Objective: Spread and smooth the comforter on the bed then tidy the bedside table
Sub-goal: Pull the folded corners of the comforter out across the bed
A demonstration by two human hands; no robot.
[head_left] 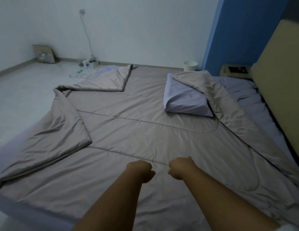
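Observation:
A grey-brown comforter (145, 130) lies across the bed. Its left edge is folded back onto itself (58, 135), the far corner is turned over (112, 80), and its right part is bunched over a lavender pillow (183, 99). My left hand (140, 170) and my right hand (180, 167) are held side by side low over the near middle of the comforter, both curled into fists with the knuckles forward. No fabric is visibly raised in either hand. The bedside table (234, 70) stands at the far right corner with a dark object on top.
A beige headboard (279, 80) runs along the right, with the lavender sheet (242, 90) exposed beside it. A white bin (190, 65) stands by the blue wall. On the floor at the back lie a power strip with cables (88, 65) and a cardboard box (44, 54).

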